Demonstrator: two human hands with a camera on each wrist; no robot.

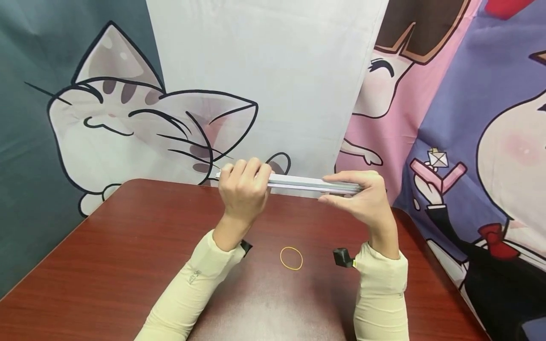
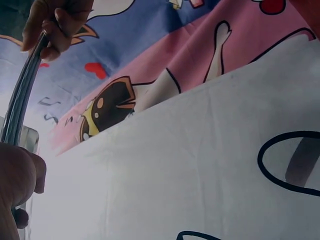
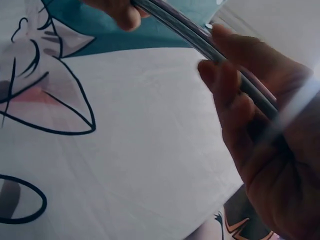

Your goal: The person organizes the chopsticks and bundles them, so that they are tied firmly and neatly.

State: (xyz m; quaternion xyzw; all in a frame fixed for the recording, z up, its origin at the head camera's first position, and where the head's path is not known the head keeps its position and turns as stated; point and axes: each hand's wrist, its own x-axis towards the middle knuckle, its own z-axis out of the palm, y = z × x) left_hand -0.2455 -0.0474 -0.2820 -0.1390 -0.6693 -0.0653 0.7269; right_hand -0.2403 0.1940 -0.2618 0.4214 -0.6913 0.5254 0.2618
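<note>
Held up level above the far part of the table is a thin, layered white-and-grey bundle, seen edge-on; whether its layers are sheets or strips I cannot tell. My left hand grips its left end with curled fingers, knuckles up. At the other end my right hand pinches it, thumb below and fingers above. The left wrist view shows the bundle running between both hands. In the right wrist view my right fingers wrap its end. A yellow rubber band lies on the table between my forearms.
The dark red wooden table stretches under both arms, its far edge just below the hands. Behind it hangs a cloth backdrop with cartoon figures. Small black wrist cameras stick out from the cream sleeves.
</note>
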